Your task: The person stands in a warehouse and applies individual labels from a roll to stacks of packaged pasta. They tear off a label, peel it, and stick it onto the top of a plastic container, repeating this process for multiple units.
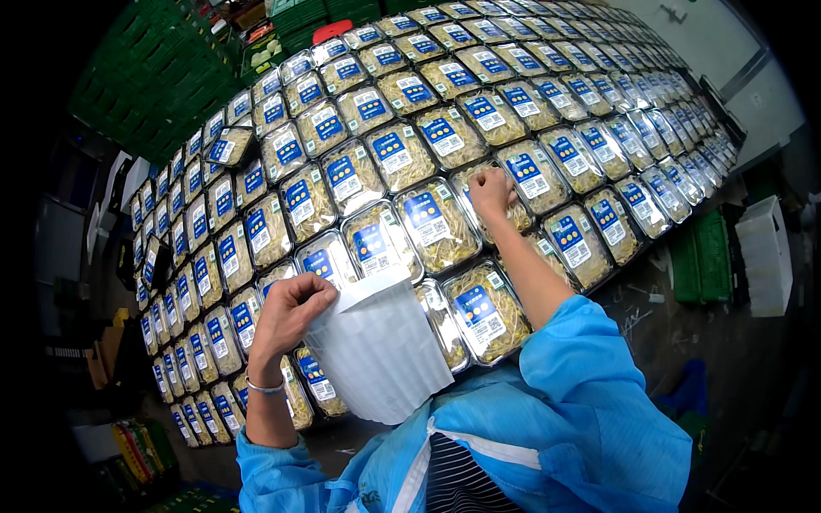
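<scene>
My left hand (296, 309) pinches the upper left edge of a white sheet of label backing (381, 346), which hangs in front of my body. My right hand (492, 192), fingers curled, rests on a film-covered tray of bean sprouts (465, 176); the hand hides most of that tray's middle, and whether its fingers hold anything cannot be told. Around both hands lie rows of black trays of sprouts with blue and white labels, such as the labelled tray (439, 224) between them. Another labelled tray (484, 314) lies close to my body.
Two trays lie tilted on top of the rows at the left, one (229, 146) higher up and one (154, 261) lower. Green plastic crates (154, 77) are stacked at the upper left. A green crate (702, 256) and a white foam box (764, 256) stand at the right.
</scene>
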Demonstrator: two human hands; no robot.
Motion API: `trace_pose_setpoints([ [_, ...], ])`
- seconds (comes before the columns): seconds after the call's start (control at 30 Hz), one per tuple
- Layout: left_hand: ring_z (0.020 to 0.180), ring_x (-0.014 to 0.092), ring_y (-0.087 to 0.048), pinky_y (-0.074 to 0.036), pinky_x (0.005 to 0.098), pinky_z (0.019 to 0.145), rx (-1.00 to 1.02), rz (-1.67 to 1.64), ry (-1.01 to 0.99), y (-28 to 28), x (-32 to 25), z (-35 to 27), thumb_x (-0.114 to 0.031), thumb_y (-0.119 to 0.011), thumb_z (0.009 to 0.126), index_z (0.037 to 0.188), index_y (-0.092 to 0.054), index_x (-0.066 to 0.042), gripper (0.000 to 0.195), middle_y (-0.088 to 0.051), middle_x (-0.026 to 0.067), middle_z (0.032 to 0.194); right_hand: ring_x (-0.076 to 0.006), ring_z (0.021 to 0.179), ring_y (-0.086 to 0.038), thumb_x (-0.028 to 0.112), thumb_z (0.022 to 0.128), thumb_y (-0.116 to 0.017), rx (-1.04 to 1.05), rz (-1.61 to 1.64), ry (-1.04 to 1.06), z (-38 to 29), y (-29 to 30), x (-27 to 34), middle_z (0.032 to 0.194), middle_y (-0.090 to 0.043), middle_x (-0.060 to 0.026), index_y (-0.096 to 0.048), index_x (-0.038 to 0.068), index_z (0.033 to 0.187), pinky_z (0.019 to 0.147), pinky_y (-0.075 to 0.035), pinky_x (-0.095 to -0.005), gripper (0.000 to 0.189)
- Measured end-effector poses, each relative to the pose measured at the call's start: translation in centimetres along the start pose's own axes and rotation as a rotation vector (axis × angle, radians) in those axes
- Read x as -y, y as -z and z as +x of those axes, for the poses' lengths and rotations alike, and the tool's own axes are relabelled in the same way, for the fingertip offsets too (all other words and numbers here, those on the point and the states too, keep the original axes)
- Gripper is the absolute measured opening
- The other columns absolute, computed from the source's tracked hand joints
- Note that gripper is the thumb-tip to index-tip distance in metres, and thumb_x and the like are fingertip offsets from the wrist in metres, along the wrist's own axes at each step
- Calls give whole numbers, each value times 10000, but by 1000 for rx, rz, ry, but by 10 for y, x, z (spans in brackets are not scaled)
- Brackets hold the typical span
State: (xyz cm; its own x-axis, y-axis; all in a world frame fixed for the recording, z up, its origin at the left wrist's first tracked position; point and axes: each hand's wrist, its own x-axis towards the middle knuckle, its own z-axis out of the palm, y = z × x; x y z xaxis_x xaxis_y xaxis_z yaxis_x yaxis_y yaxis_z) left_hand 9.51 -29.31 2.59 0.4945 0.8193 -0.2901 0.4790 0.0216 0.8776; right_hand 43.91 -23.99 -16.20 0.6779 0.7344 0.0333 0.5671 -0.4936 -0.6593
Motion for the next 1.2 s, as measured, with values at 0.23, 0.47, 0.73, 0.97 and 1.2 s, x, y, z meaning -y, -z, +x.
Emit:
trace_pose_setpoints([
  [0.23,603,37,-452,-359,184,546,-69,35,-135,10,-31,-2,-151,-628,817,779,-605,3,160,-552,-25,668,-281,833,-545,36,759,-523,-226,319,149,29,-5,-35,882,-567,-120,-556,32,851,713,-427,-369,97],
  [0.47,564,162,-548,-433,276,509,-671,614,-859,21,-104,-3,-73,-656,754,783,-621,-36,58,-574,68,643,-194,834,-594,452,944,-271,947,1269,237,-64,138,89,880,-624,-111,-570,-3,982,790,-441,-312,546],
  [0.73,616,147,-542,-376,281,529,-412,756,-1022,-83,0,4,-111,-696,648,789,-616,-136,163,-568,-19,707,-149,991,-544,372,890,-466,987,1091,-110,-128,148,47,1074,-600,-98,-532,-27,1137,875,-403,-305,474],
  [0.97,927,334,-546,-415,395,829,-798,429,-519,-93,101,21,-145,-668,729,1087,-533,22,417,-593,179,969,-131,887,-588,92,835,-575,747,955,-249,-140,113,-32,1009,-622,-88,-558,-49,1063,812,-452,-273,269],
  [1.2,839,153,-580,-458,269,749,-411,-334,-3,-88,170,23,-172,-633,788,1099,-528,51,396,-621,121,949,-112,797,-594,91,845,-564,610,1007,-249,-144,112,-35,922,-633,-75,-577,-52,1025,730,-468,-251,230],
])
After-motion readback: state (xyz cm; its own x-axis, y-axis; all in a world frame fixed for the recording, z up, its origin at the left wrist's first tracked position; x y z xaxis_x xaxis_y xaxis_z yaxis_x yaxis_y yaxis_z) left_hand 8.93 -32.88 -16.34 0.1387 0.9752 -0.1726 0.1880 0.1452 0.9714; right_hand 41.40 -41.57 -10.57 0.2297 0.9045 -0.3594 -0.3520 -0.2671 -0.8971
